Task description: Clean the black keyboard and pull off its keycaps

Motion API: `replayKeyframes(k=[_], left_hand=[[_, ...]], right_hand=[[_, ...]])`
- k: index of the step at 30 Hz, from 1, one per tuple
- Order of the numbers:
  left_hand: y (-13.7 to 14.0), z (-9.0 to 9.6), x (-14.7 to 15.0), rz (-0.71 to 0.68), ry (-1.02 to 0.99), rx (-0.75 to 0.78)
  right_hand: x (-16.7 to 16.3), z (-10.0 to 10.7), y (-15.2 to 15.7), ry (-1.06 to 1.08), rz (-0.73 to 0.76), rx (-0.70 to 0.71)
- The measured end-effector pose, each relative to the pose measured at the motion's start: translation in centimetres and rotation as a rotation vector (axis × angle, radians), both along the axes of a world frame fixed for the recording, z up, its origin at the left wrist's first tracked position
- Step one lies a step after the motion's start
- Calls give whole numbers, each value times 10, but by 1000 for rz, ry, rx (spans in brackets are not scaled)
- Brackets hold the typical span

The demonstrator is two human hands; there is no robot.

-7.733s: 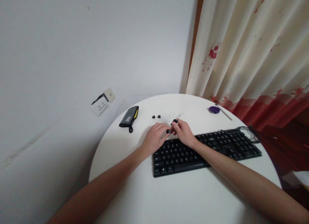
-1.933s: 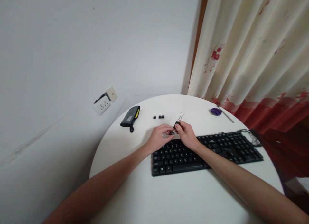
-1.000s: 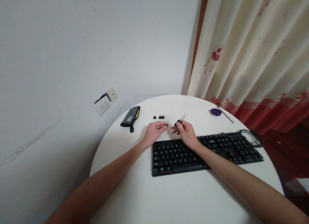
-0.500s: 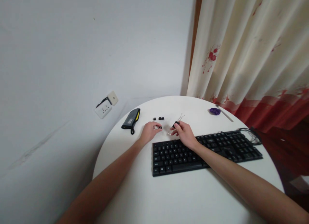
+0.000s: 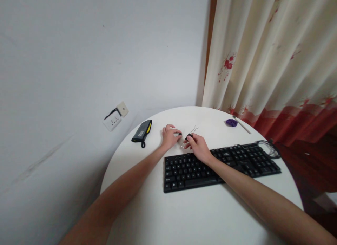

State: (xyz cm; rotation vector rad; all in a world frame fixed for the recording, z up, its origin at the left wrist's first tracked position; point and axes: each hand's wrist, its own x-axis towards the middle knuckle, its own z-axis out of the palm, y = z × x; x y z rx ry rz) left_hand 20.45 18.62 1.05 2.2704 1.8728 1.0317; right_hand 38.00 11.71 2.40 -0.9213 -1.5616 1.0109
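Between the thumb and finger of my left hand [image 5: 170, 136] is a small black keycap [image 5: 180, 134]. My right hand [image 5: 197, 146] grips a keycap puller [image 5: 188, 136] by its black handle; thin wire loops stick out at both ends. The two hands are close together, just beyond the far edge of a black keyboard [image 5: 189, 167]. My right wrist and forearm pass over the keyboard. The loose keycaps seen earlier on the table are hidden behind my left hand.
A grey pouch with yellow trim [image 5: 142, 131] lies at the left of the round white table [image 5: 142, 210]. At the far right are a purple cloth-like bundle [image 5: 231, 123], a pale stick-like tool [image 5: 243, 126] and the coiled keyboard cable [image 5: 271, 150]. A wall socket [image 5: 112, 120] is at the left.
My left hand has moved right and slightly away from me with the keycap, nearer the puller, covering the loose keycaps. My right hand keeps its grip. The view has shifted slightly.
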Motion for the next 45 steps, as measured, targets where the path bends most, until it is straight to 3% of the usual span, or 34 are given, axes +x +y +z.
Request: replayKeyframes(k=[11, 23, 45], left_hand=[[24, 1, -4, 68, 5, -24], [21, 5, -4, 18, 81, 31], [15, 3, -17, 75, 105, 48]], right_hand=[[1, 3, -4, -30, -1, -12], [1, 1, -3, -56, -19, -29], [1, 5, -5, -51, -14, -57]])
